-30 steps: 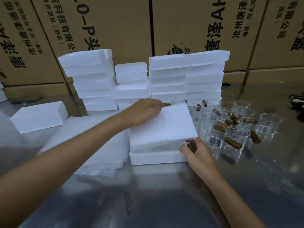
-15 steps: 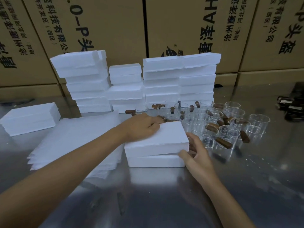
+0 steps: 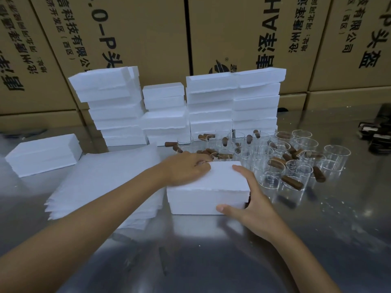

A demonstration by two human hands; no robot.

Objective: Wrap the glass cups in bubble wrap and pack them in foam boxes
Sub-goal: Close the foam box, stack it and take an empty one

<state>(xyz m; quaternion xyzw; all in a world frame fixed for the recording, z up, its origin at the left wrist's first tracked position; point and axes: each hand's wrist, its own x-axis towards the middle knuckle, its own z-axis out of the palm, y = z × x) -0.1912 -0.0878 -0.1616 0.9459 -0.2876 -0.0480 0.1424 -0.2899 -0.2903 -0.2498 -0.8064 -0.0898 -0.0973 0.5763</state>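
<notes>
1. A person is pressing the lid down onto a white foam box [image 3: 208, 188] on a steel table [image 3: 317, 240], with both hands bracing it, likely so the lid seats square on its base.

2. The left hand [image 3: 184, 169] is lying across the lid's far left corner, fingers curled over the back edge and gripping it, apparently to keep that side from lifting.

3. The right hand [image 3: 251, 200] is clasping the box's right end, fingers curving onto the lid and thumb pressing the front face of the base, seemingly squeezing the two halves together.

4. The glass cups [image 3: 281, 161], with brown handles, are standing unwrapped in a cluster just behind and to the right of the box, within easy reach for packing.

5. A pile of white wrap sheets [image 3: 101, 182] is lying just left of the box, touching it, handy for the wrapping step.

6. Stacks of foam boxes [image 3: 211, 104] are lining the back against cardboard cartons [image 3: 148, 34]; one more foam block [image 3: 42, 154] is sitting apart at far left.
</notes>
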